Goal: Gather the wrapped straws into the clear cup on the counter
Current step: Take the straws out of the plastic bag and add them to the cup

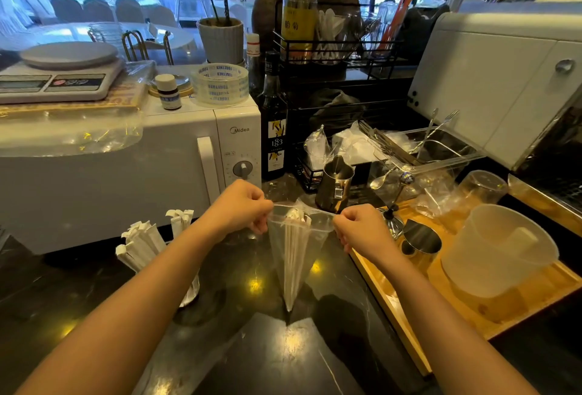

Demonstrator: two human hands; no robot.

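Clear plastic forms the bag [297, 256] held upright at centre, its mouth stretched between both hands. Left hand [242, 207] has its grip clenched on the left edge of the mouth; right hand [362, 227] has its grip clenched on the right edge. The two pull apart, evidently to open the bag and reach the straws [291, 246] inside. These stand on end, paper-wrapped, tops at the mouth, lower ends gathered at the bag's point, which rests on or just above the surface [252, 347]; contact cannot be confirmed.

Cup [189, 290] stands on the surface at left, near the microwave [126, 174], partly hidden behind the left forearm. It already holds a fan of wrapped straws [143, 243] leaning left. Judgement: the task is part done; the bagged straws have yet to be moved across.

Surface is dark, glossy stone, showing ceiling-light reflections. At right, a wooden tray [472, 309] carries a frosted jug [500, 249] and a steel jigger [420, 241]. A steel pitcher [335, 185] and a syrup bottle [274, 129] stand farther back, near centre. A scale [59, 79] and tape rolls [220, 84] sit on top of the microwave. Far beyond, windows and covered chairs indicate a dining room.
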